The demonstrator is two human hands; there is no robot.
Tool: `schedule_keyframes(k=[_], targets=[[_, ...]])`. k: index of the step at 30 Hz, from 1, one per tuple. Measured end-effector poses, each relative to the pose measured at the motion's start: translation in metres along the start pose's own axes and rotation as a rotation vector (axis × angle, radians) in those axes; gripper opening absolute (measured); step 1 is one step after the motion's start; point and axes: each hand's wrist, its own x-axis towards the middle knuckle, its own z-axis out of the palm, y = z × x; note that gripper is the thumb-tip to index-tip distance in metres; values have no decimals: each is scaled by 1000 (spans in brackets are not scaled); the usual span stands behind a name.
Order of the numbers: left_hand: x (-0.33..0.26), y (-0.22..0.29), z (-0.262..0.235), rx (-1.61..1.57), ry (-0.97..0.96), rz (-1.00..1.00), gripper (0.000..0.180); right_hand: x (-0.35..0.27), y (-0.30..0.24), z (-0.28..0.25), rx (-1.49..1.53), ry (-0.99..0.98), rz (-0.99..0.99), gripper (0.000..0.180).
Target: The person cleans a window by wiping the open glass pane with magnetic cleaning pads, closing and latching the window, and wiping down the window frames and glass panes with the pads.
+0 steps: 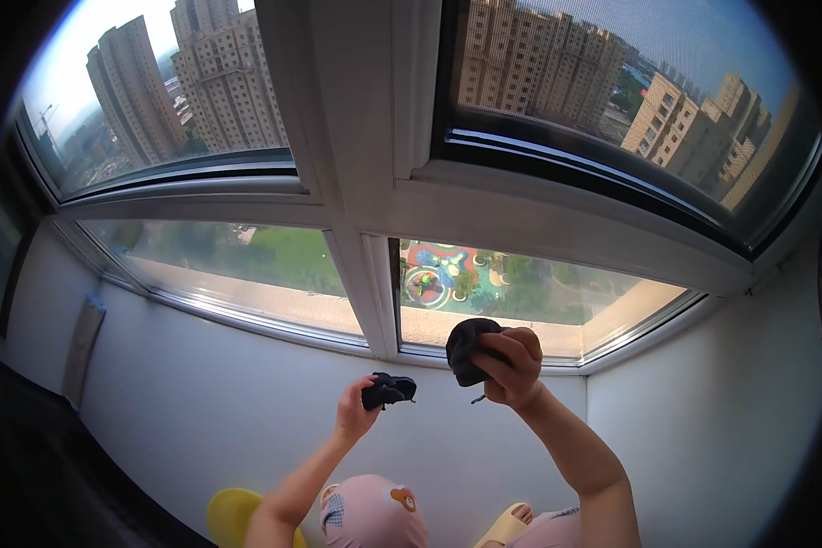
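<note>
My left hand (pixel 355 407) is closed around a small black object with a thin cord (pixel 390 390), held out in front of the white wall. Higher and to the right, my right hand (pixel 516 363) grips a larger, rounded black object (pixel 470 352) near the bottom of the right lower window. A short dark end dangles below that hand. The two black objects are apart, and their exact kind cannot be made out. Both arms are raised, with the hands in front of the wall and the window's lower edge.
A white window frame (pixel 352 274) with several panes spans the view. The upper right pane has a screen (pixel 557 82). Below are my pink-clothed knee (pixel 372 511), a yellow slipper (pixel 504 527) and a yellow rounded thing (pixel 231 516). A grey pipe-like thing (pixel 84 350) leans at the left wall.
</note>
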Motion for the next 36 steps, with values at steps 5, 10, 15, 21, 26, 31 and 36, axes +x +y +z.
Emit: schedule_keyframes(k=[5, 10, 15, 21, 26, 31, 36], targets=[[117, 110, -57, 66, 526, 407, 46, 20, -1, -29, 299, -26, 306, 31], [162, 148, -73, -283, 730, 436, 41, 92, -30, -31, 700, -52, 609, 29], [196, 176, -81, -160, 779, 481, 43, 130, -38, -18, 187, 24, 465, 27], [220, 175, -71, 252, 815, 590, 36, 90, -26, -22, 751, 125, 1265, 24], [212, 161, -52, 243, 607, 761, 35, 61, -14, -51, 987, 150, 1455, 23], [203, 180, -11, 333, 619, 551, 44, 25, -11, -83, 1023, 217, 1556, 21], [201, 216, 38, 389, 484, 667, 45, -2, -1, -112, 1078, 290, 1551, 23]])
